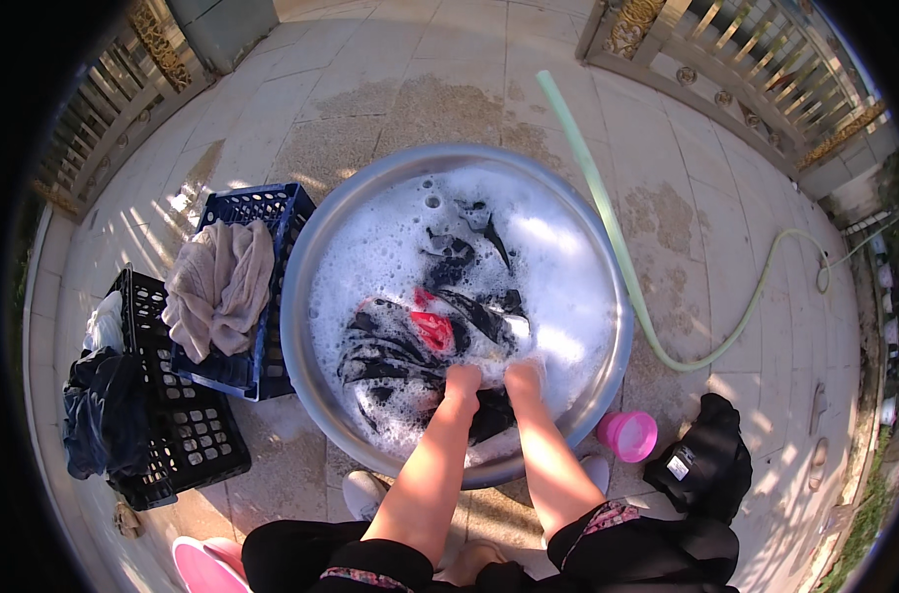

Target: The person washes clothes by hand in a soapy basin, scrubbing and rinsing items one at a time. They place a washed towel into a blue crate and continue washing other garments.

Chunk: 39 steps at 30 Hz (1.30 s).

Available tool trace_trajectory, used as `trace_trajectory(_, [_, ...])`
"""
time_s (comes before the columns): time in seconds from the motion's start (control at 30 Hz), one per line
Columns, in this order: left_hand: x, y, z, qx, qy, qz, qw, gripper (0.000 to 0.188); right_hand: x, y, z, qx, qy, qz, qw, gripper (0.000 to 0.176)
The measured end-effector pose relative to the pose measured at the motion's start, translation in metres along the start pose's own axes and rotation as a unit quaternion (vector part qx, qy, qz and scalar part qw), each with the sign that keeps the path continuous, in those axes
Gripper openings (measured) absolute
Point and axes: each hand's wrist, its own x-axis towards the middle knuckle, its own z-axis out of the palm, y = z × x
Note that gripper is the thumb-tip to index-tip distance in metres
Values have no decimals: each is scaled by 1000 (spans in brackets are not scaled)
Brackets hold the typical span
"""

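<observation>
Before me stands a wide, round metal basin (pixel 298 244) full of white suds (pixel 568 259). My left hand (pixel 464 384) reaches down onto the wet dark cloth (pixel 390 348) in its near half. To its right, my right hand (pixel 523 379) is partly covered by foam. The fingers of both hands are hidden by suds and cloth, so I cannot see their grip. A red piece of fabric (pixel 432 330) shows among the dark folds. Farther back, more dark cloth (pixel 449 259) pokes through the foam.
Left of the basin, a beige knitted garment (pixel 220 285) lies on a blue plastic crate (pixel 290 204). Dark clothing (pixel 101 415) hangs over a black crate (pixel 197 437). On the right are a green hose (pixel 605 200), a pink cup (pixel 629 436) and a black cloth bundle (pixel 705 459).
</observation>
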Motion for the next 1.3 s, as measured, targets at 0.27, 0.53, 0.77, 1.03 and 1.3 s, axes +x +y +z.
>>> trace_trajectory(0.27, [-39, 14, 10, -257, -222, 131, 931, 21, -6, -2, -15, -24, 50, -280, 959, 30])
trace_trajectory(0.53, [-41, 21, -7, -311, -242, 82, 915, 27, -12, 5, -90, 107, 5, -222, 969, 31])
trace_trajectory(0.77, [-37, 9, -7, -343, -306, 115, 881, 33, 21, 172, -190, 114, 173, 144, 968, 14])
trace_trajectory(1.03, [-54, 25, -19, -276, -284, 123, 910, 32, 37, 227, -126, 102, 6, 243, 965, 11])
trace_trajectory(1.3, [-53, 28, -12, -289, -227, 63, 928, 24, 47, 222, -125, 2, -30, 236, 971, 8])
